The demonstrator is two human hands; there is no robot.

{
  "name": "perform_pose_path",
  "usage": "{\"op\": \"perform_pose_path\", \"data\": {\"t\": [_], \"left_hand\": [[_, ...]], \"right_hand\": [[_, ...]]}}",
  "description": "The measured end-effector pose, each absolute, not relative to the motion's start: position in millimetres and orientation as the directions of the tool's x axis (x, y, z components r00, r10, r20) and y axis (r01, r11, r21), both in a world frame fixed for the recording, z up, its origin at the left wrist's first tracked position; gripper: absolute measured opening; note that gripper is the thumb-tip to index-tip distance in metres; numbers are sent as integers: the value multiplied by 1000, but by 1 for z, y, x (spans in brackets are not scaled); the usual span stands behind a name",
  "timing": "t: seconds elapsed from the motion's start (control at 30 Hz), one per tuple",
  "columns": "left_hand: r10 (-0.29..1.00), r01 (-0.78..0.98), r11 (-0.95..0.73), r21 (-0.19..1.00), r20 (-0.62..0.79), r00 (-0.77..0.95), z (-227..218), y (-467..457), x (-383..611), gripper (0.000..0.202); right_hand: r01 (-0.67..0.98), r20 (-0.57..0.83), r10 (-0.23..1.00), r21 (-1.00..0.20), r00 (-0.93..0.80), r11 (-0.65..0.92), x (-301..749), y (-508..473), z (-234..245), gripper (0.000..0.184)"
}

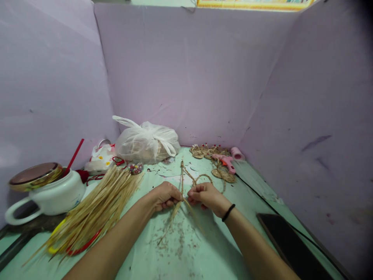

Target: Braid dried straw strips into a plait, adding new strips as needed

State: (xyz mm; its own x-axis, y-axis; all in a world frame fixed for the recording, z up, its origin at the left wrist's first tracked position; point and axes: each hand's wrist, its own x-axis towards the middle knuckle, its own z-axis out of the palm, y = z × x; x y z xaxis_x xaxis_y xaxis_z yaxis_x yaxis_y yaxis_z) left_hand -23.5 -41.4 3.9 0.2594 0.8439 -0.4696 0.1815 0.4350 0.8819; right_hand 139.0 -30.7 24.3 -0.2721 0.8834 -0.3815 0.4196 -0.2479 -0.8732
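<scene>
While the straw cord [182, 177] is pinched near its loose ends by the left hand [166, 195], the right hand [207, 196] is held curled just beside it, its grip unclear; beyond, on the surface [215, 245], a pink glue gun [227, 162] and a tied plastic bag [142, 144] are set.

Three lilac walls [189, 74] enclose a pale green tabletop [215, 249]; above, a yellow-edged strip [253, 4], perhaps a poster.
</scene>
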Motion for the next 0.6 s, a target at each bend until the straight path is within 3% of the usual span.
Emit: {"op": "perform_pose_path", "data": {"t": [0.1,0.27,0.4,0.6], "left_hand": [[841,180,445,877,-478,254,4,-41,-24,17],[852,318,439,840,-501,149,8,-47,-16,9],[869,385,419,823,-486,93,8,-50,-11,6],[856,477,393,786,-503,123,-4,-42,-8,16]], "right_hand": [[417,-388,874,-874,-292,-248,138,-30,20,7],[337,-270,946,-920,-179,-199,141,-31,29,7],[304,-208,961,-941,-183,-146,132,-30,41,10],[481,-228,924,-875,-307,-57,61,-7,59,6]]}}
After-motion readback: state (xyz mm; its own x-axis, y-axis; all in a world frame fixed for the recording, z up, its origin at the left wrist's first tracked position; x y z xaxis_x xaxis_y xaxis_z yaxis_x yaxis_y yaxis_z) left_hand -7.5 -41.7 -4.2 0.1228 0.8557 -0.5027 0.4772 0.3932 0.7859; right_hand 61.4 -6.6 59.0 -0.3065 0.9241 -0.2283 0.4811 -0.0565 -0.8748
